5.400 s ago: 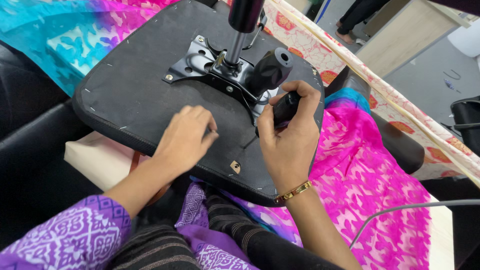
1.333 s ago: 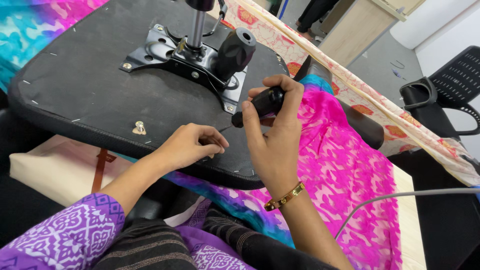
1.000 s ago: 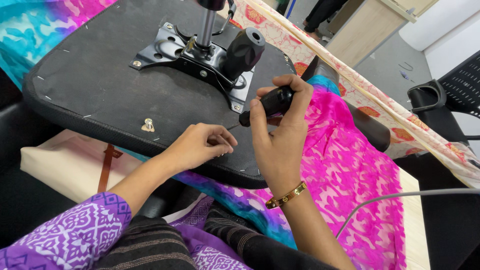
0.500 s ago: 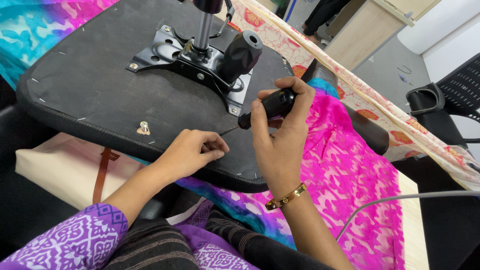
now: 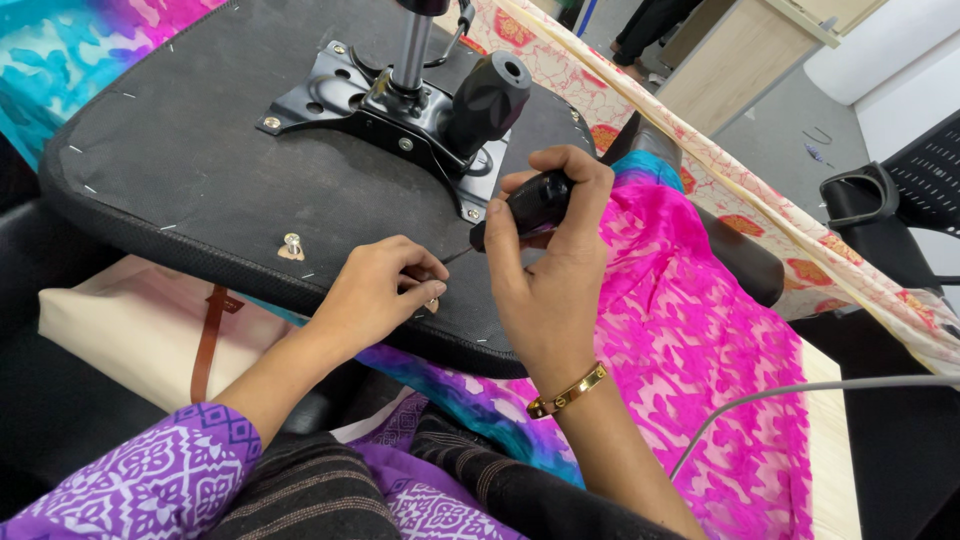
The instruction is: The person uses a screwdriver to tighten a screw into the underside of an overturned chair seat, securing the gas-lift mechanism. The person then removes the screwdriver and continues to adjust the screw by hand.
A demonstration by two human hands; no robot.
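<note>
On upturned black fabric-covered chair seat base: black-handled screwdriver, gripped in right hand, tip now lowered to small fitting, probably screw, pinched by left hand fingers; driving apparently begun.

Right hand is gripping a screwdriver, its tip meeting a screw that the left hand is steadying on the seat.

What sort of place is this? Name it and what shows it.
Probably an office or furniture-assembly workroom: an upturned black chair seat with its metal mechanism plate, a black mesh office chair, and a light wooden cabinet.
</note>
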